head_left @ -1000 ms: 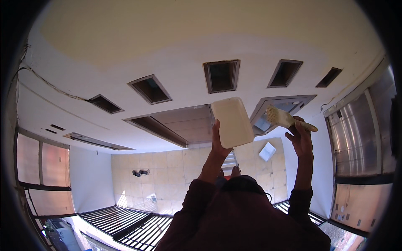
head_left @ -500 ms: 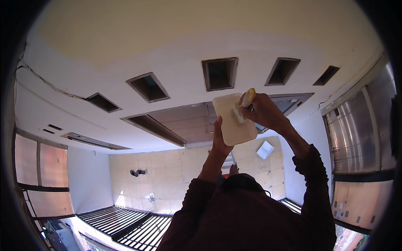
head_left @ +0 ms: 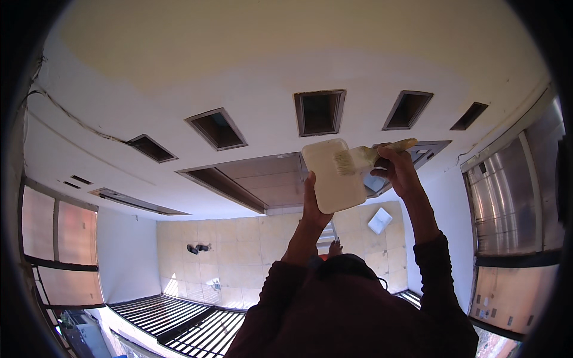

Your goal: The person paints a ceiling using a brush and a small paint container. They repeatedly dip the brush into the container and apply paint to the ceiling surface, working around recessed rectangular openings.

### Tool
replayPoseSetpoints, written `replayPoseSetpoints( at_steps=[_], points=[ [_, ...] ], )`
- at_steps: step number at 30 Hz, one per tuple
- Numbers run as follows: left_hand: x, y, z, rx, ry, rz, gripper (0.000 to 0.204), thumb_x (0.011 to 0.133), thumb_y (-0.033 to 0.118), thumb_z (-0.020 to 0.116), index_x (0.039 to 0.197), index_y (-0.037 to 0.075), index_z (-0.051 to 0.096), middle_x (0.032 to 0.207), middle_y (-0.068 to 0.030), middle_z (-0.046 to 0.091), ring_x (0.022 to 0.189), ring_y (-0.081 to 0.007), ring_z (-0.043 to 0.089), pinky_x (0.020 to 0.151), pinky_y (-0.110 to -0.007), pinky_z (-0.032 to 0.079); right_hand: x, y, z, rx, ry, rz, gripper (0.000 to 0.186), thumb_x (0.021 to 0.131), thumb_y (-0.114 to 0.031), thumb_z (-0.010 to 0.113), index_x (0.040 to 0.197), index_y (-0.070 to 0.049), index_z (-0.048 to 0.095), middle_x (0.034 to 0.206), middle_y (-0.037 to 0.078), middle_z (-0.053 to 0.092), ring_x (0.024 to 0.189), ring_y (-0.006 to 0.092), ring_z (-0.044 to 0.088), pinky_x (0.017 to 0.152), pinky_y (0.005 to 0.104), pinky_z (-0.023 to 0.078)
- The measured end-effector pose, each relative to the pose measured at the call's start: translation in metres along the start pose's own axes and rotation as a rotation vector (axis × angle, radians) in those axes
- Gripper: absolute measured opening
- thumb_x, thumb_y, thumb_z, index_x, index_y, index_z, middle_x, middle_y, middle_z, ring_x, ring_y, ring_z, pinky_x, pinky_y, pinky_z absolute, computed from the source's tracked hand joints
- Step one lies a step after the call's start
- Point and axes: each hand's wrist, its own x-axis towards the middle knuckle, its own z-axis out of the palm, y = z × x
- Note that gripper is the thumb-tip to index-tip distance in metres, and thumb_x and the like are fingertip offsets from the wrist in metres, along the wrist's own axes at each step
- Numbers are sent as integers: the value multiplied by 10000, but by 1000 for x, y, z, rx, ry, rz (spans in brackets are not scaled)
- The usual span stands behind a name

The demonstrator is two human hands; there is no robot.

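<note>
A cream rectangular container (head_left: 327, 191) with rounded corners is held up in my left hand (head_left: 313, 206), whose fingers grip its left side and lower part. To its right, my right hand (head_left: 395, 170) grips a paintbrush (head_left: 364, 157) by the handle, which points up to the right. The pale bristles (head_left: 344, 162) lie over the container's upper right part; whether they touch it I cannot tell. Part of the right hand's fingers is behind the brush.
A white wall (head_left: 149, 185) has several small openings (head_left: 319, 112) and a large recessed opening (head_left: 239, 179). Below are a metal ladder (head_left: 325, 235) under my feet, tiled floor (head_left: 239, 256), dark slippers (head_left: 199, 248), a white object (head_left: 380, 220) and barred railings (head_left: 185, 322). Metal-framed panels (head_left: 501, 197) stand at right.
My right hand brought the brush leftward onto the container, then tilted it so the handle points further right, the hand shifting a little right. My left hand has barely moved.
</note>
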Motion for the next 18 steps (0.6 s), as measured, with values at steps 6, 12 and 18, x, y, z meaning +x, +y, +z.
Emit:
replayPoseSetpoints(
  at_steps=[6, 12, 18],
  points=[
    [-4, 9, -4, 11, 51, 0, 633, 990, 535, 520, 1423, 80, 446, 1328, -134, 577, 1181, -295, 616, 973, -478, 549, 3, 69, -32, 412, -37, 123, 239, 949, -250, 642, 1097, -63, 652, 938, 65, 690, 872, 190, 688, 756, 396, 589],
    [-4, 16, -26, -5, -22, -7, 656, 995, 521, 513, 1481, 99, 385, 1401, -134, 537, 1278, -308, 554, 1045, -500, 491, 10, 60, -20, 481, -136, 60, 277, 950, -288, 623, 1133, -79, 634, 1065, 106, 693, 976, 240, 687, 823, 441, 577],
    [-20, 25, -32, 51, 7, 39, 679, 972, 545, 529, 1467, 99, 398, 1370, -129, 557, 1257, -327, 566, 1028, -533, 495, 17, -65, 37, 339, -151, -448, 325, 970, -194, 607, 1241, -20, 570, 1134, 153, 663, 1014, 266, 691, 850, 420, 606]
  ],
)
